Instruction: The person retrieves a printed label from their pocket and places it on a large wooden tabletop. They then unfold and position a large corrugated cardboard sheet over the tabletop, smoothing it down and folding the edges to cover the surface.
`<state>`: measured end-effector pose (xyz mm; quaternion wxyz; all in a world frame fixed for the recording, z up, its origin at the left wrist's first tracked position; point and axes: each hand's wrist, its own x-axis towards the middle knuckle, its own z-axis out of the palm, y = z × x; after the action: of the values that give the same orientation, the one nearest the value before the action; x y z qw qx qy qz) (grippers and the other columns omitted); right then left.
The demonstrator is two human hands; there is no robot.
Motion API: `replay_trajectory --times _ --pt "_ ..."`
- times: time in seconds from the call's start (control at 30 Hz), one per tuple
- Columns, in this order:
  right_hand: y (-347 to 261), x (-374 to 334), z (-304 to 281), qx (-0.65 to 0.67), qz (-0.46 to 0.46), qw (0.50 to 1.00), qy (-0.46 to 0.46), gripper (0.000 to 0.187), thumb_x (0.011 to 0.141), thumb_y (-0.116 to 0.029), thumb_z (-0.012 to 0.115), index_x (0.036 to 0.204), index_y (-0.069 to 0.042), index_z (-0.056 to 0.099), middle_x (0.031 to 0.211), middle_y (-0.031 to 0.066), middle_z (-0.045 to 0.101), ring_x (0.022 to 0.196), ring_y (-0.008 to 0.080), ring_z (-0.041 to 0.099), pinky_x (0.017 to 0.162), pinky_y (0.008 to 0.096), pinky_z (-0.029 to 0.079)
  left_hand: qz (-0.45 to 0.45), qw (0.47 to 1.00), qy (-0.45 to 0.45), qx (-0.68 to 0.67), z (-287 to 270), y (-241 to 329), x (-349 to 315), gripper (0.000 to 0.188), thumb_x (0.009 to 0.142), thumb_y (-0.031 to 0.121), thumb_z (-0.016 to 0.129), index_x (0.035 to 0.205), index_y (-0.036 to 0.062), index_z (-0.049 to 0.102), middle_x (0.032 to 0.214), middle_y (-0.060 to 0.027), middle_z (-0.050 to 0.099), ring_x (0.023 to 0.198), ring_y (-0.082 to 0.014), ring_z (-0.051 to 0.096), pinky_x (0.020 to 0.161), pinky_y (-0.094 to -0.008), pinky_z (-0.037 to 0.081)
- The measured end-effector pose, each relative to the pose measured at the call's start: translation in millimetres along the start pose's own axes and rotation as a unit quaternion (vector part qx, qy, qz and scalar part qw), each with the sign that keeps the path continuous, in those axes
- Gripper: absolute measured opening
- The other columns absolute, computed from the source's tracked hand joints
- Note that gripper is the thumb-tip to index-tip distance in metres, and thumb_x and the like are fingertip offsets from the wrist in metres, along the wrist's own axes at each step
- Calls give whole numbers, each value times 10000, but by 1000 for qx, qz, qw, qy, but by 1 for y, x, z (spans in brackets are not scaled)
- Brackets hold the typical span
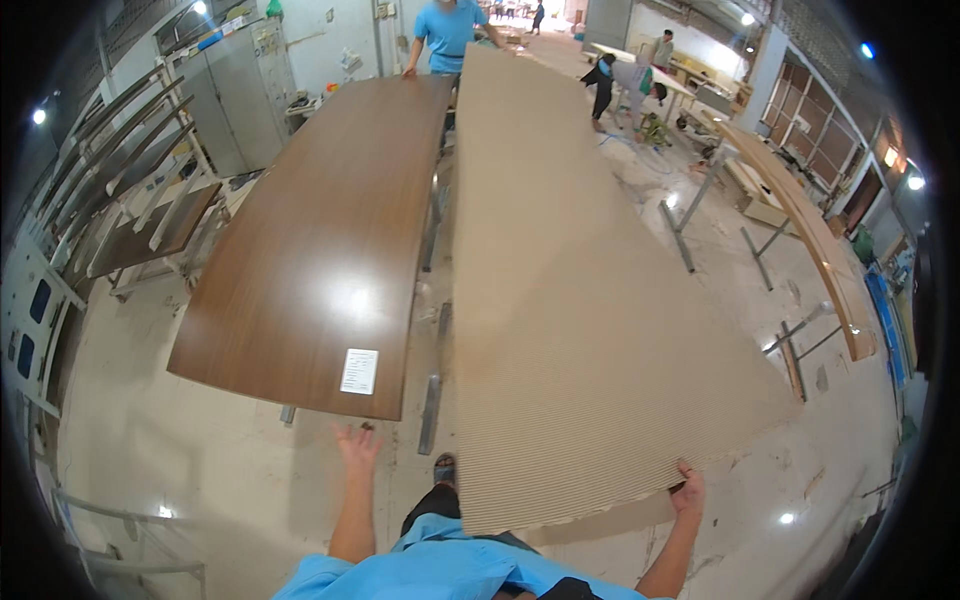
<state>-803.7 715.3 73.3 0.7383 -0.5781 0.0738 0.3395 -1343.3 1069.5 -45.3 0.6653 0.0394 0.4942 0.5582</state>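
- Basically, the sheet [580, 300] lies ahead of the body and to the right of the panel [310, 250], its long axis running away from the wearer toward the co-worker [450, 30].
- The right hand [690, 490] is the nearer one: its fingers are closed on the sheet's near edge, toward the right corner, so the sheet stretches ahead and leftward from them.
- The left hand [357, 447] holds nothing that shows; its fingers are spread, just short of the panel's near edge. Whether a fingertip touches there, I cannot tell.
- From the left hand, the sheet is off to the right, its near left corner between the two hands; the panel is straight ahead, its long axis roughly alongside the sheet's.
- A narrow strip of floor [432, 310] shows between panel and sheet.
- The co-worker has one hand at the panel's far edge and the other arm out by the sheet's far end; that grip is unclear.
- Counted: one sheet, one panel, one white label [359, 371] on it, one long board [838, 295] at right, one co-worker.
- Behind, at right: one bent person [635, 85], one standing person [663, 50].
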Motion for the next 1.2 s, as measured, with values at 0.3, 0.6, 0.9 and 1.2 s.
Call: replay_trajectory --times 0.3,0.6,0.9,1.2 --pt "-49 -21 76 -50 -89 994 46 429 863 -86 606 1261 48 518 1205 152 599 1093 302 580 957 406 479 -56 988 16 -145 83 -23 25 843 857 699 502 1456 130 331 1447 -118 413 1261 -334 448 1014 -532 382" --pt "-53 -19 70 -26 -82 996 27 474 827 -85 638 1268 44 519 1253 153 571 1130 302 551 954 413 468 -43 984 -28 -169 92 -7 36 752 887 653 479 1407 113 414 1411 -123 452 1252 -314 464 1037 -452 400" --pt "-2 -35 66 46 -59 997 26 492 844 -17 620 1312 31 478 1219 117 583 1105 274 561 965 395 462 -153 982 32 -107 141 78 -35 695 835 699 473 1334 215 488 1330 -54 523 1196 -279 506 967 -501 422" --pt "106 -130 82 95 -17 995 -23 542 853 13 609 1357 37 410 1268 127 546 1119 275 553 984 401 458 -129 981 127 -70 165 124 -64 533 884 547 503 1304 218 512 1318 -35 538 1205 -264 512 938 -473 458"
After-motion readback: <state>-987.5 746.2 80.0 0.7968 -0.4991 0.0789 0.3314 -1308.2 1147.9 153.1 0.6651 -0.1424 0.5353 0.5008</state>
